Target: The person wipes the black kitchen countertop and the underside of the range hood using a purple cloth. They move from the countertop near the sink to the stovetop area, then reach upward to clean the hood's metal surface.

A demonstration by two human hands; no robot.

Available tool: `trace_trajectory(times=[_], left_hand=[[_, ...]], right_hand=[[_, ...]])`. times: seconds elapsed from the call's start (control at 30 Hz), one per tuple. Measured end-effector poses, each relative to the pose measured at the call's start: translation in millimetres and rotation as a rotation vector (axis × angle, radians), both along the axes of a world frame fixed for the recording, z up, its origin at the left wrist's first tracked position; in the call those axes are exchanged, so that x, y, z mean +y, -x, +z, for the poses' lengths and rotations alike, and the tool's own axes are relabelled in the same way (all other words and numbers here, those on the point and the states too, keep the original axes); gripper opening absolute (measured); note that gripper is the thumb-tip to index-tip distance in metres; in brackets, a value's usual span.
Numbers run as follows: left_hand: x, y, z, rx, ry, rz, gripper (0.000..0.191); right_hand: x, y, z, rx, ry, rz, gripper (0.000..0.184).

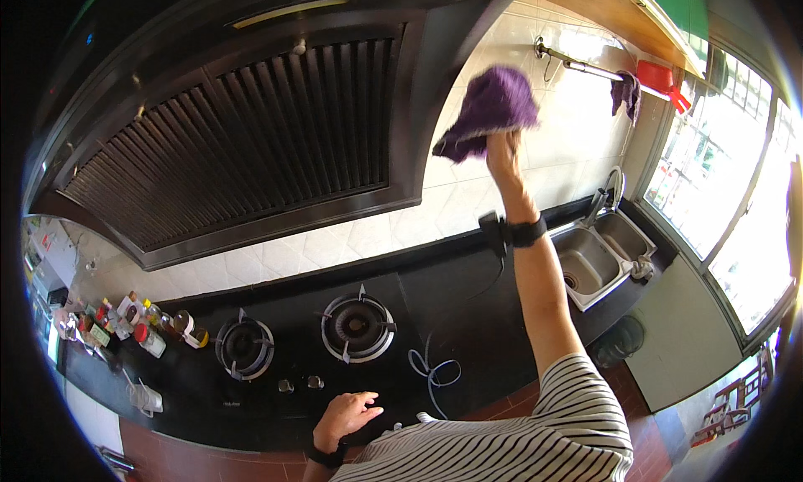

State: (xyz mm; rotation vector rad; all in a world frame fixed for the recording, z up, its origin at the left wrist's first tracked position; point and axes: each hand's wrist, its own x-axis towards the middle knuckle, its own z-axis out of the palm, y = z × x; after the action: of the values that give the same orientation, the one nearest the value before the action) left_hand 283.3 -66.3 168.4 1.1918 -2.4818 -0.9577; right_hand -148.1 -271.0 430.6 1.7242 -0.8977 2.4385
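My right hand (504,152) is raised at arm's length and grips a purple cloth (502,102), which covers most of my fingers and is slightly blurred. The cloth lies in front of the tiled wall (467,196), just right of the dark range hood (270,130); whether it presses on the tiles I cannot tell. Low near the counter's front edge, my left hand (347,416) holds nothing, its fingers a little apart. Beside it are two stove knobs (301,385) and the right gas burner (357,328).
A left burner (244,348), several seasoning jars (149,339) and a white cup (145,398) stand on the black counter (477,356). A looped cable (433,372) lies there too. At right are a double sink (590,259), a wall rail (583,66) and a red scoop (655,77).
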Motion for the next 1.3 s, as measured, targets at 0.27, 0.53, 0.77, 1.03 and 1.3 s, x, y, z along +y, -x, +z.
trace_trajectory(times=[0.27, 0.53, 0.77, 1.03, 1.3], left_hand=[[-6, 22, -3, -0.01, -0.055, -0.024, 0.04], [-12, 47, -9, -0.058, -0.09, -0.016, 0.043], [-15, 57, -11, -0.076, -0.041, 0.034, 0.041], [-14, 81, -21, -0.043, -0.066, 0.018, 0.042], [-9, 80, -22, -0.082, -0.138, 0.086, 0.041]], right_hand=[[4, -40, 123, 0.234, 0.425, -0.343, 0.025], [-51, -40, 21, 0.328, 0.141, -0.536, 0.021], [-28, -30, 81, 0.309, 0.375, -0.24, 0.014], [-47, -32, 33, 0.351, 0.298, -0.011, 0.023], [-18, -29, 82, 0.36, 0.41, -0.239, 0.011]])
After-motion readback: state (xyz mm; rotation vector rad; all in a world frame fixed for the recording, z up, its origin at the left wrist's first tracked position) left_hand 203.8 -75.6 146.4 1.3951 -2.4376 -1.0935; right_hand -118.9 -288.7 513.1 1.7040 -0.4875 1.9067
